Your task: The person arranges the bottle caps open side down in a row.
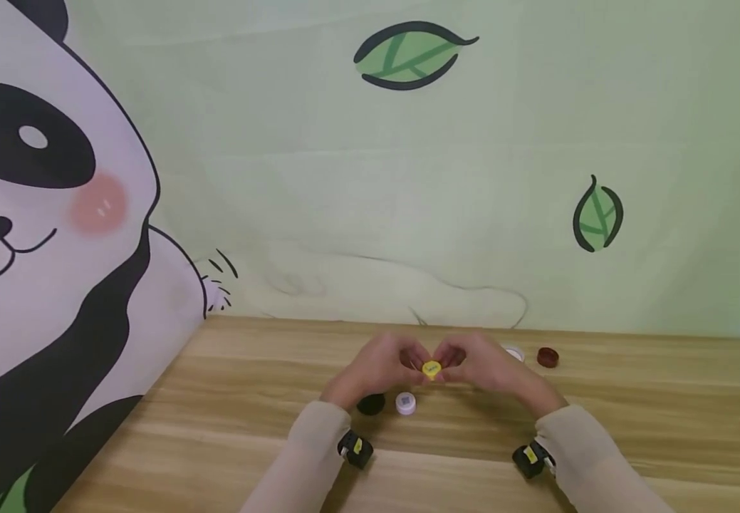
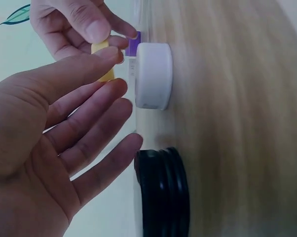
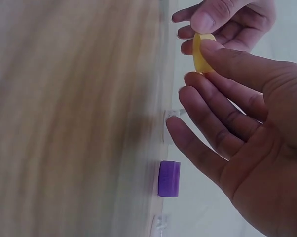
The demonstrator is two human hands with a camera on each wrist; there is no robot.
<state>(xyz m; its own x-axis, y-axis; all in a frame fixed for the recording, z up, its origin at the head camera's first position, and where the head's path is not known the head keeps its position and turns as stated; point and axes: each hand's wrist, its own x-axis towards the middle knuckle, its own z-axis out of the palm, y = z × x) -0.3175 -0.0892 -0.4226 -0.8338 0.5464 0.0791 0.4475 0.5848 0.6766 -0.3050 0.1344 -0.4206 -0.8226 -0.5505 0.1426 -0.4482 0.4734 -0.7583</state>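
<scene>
**user1:** Both hands meet above the wooden table [image 1: 216, 399], left hand [image 1: 376, 367] and right hand [image 1: 488, 367] each pinching the small round yellow plastic cap [image 1: 431, 369] by fingertips, other fingers loosely spread.

**user2:** Yep, round black lid [image 1: 370, 404] and white lid [image 1: 405, 403] lie just below it.

text: none legible | yellow cap [image 1: 431, 368]: dark marking, too small/blurred to read | no nos./brands
</scene>
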